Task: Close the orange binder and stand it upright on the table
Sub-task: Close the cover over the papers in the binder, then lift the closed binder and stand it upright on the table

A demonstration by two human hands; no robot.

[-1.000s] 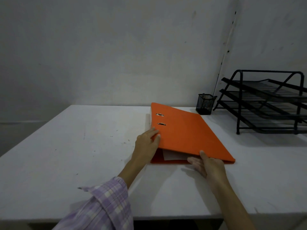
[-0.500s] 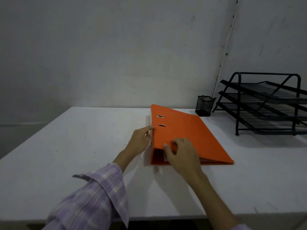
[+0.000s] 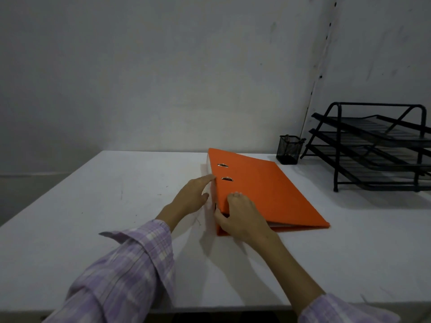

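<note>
The orange binder [image 3: 263, 190] lies flat on the white table [image 3: 116, 206], its cover down and its spine facing left. White paper shows along its near edge. My right hand [image 3: 240, 217] grips the near-left corner at the spine, thumb on the spine side and fingers on the cover. My left hand [image 3: 192, 197] rests flat against the spine, fingers stretched toward the two metal slots in the cover.
A black mesh pen cup [image 3: 289, 149] stands at the back of the table beside the binder's far corner. A black three-tier wire tray rack [image 3: 377, 148] fills the back right. The wall runs right behind the table.
The cover has come down until the binder is shut. My right hand moved from the near edge to the near-left corner at the spine. My left hand shifted from the cover to the spine.
</note>
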